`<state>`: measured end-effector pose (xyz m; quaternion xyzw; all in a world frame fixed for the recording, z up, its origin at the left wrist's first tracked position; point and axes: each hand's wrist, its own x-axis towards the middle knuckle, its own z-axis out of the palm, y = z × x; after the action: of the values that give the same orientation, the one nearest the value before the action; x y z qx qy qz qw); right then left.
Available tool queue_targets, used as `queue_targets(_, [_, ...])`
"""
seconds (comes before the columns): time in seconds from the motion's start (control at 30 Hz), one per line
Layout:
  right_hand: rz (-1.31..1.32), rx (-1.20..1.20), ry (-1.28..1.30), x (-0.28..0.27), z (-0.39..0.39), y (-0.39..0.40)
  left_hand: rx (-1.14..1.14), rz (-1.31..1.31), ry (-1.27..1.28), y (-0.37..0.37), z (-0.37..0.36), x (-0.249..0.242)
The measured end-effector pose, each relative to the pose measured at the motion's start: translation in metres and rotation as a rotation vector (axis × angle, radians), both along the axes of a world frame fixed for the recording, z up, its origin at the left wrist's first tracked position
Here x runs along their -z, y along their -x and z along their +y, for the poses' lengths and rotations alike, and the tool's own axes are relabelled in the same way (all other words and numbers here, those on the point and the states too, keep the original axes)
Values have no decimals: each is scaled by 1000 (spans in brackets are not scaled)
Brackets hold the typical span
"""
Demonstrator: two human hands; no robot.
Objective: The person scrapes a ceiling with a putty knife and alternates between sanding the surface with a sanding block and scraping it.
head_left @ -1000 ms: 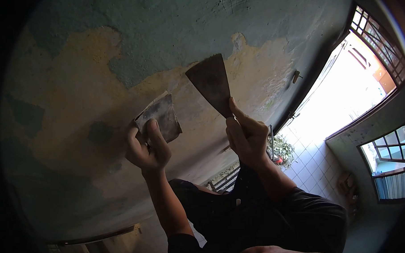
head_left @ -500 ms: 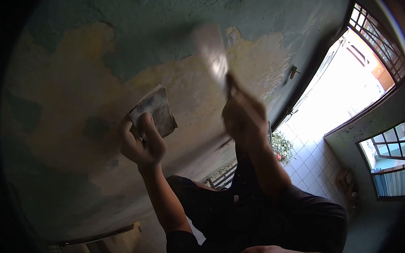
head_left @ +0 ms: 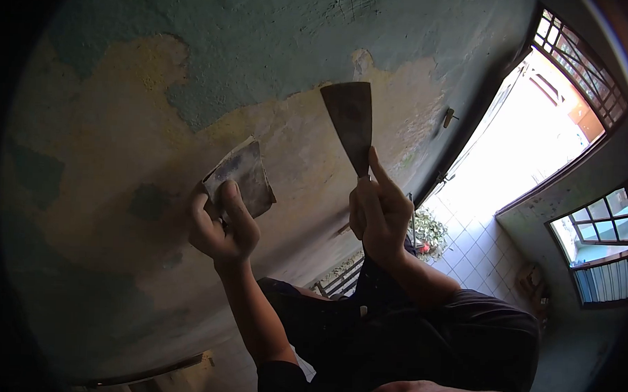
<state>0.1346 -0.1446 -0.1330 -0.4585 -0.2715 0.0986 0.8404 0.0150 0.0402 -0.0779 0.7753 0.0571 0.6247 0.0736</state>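
My left hand point(head_left: 224, 227) pinches a folded piece of sandpaper point(head_left: 249, 180), its thumb pressed on the grey, worn face. In my right hand point(head_left: 382, 216) is a putty knife point(head_left: 351, 121), gripped by the handle with the index finger stretched along it. The broad dark blade points up, overlapping the border between the paint and the bare patch in this view. Behind both hands runs a wall point(head_left: 277, 49) with green paint at the top and a large yellowish stripped area point(head_left: 123, 106) below. Most of the knife's handle is hidden by my fingers.
A bright doorway point(head_left: 531, 127) stands at the right, with a latch point(head_left: 449, 118) on the wall near it. Paint flakes or leaves point(head_left: 429, 231) lie heaped on the white tiled floor point(head_left: 475, 246). A window point(head_left: 600, 223) is at far right.
The putty knife, blurred and higher before, has come down and now stands still with its blade facing me. My left hand and the sandpaper have hardly moved.
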Motion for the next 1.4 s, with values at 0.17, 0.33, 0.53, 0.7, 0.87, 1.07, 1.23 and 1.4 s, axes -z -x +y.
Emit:
queue_targets(0.17, [8, 28, 40, -13, -2, 5, -67, 25, -11, -1, -2, 0])
queue_targets(0.33, [7, 82, 80, -16, 3, 10, -27, 2, 40, -2, -4, 1])
queue_targets(0.53, [-54, 134, 51, -8, 16, 11, -26, 31, -8, 0, -4, -5])
queue_targets(0.7, [-245, 276, 172, 2, 16, -2, -2, 39, 33, 2, -3, -5])
queue_targets(0.87, [-84, 85, -102, -59, 17, -38, -61, 77, 61, 6, 0, 1])
queue_targets(1.07, [-116, 168, -69, -29, 16, -32, -91, 59, -63, 0, -2, -3])
queue_targets(1.23, [-97, 111, 74, 12, 6, 1, -37, 11, -12, -2, 1, 5])
queue_targets(1.4, [-39, 48, 33, -17, 9, -8, -31, 27, -5, 1, 0, 5])
